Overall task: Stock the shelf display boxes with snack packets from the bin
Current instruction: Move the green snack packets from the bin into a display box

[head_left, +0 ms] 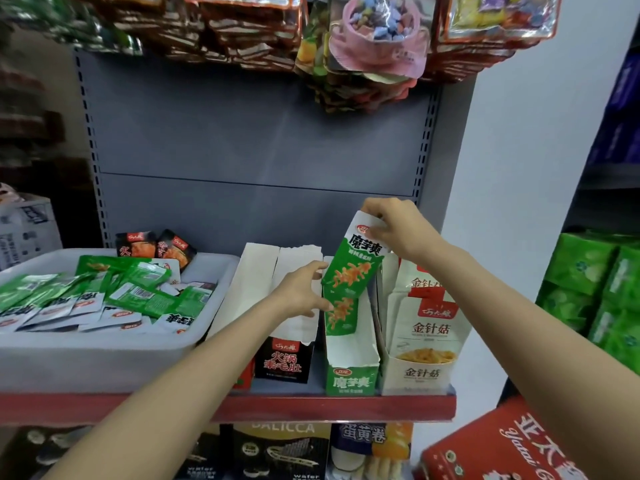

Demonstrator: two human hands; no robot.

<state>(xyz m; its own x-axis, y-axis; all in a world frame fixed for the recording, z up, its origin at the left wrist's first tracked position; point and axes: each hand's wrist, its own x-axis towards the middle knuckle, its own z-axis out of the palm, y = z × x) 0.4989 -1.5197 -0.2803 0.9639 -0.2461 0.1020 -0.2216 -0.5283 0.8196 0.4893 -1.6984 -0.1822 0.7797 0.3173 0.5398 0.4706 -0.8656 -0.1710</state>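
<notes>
The right hand (401, 230) pinches the green box (349, 344)'s flap; the left hand (301, 292), fingers loosely spread, touches it. It looks unfilled, and beside it the bin (114, 351) holds many packets (138, 292).

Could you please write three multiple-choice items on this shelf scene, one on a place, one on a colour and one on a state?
1. Where does the bin stand?
A. On the shelf, left of the display boxes
B. On the floor
C. Right of the display boxes

2. What colour is the display box below the raised flap?
A. Black
B. Green
C. Cream

3. What is the right hand doing?
A. Hanging idle
B. Pressing flat on the bin
C. Pinching the top of the green flap

Answers:
1 A, the bin sits on the shelf, at its left end.
2 B, its front panel is green.
3 C, the fingers close on the flap's upper edge, while the left hand touches its side.
</notes>
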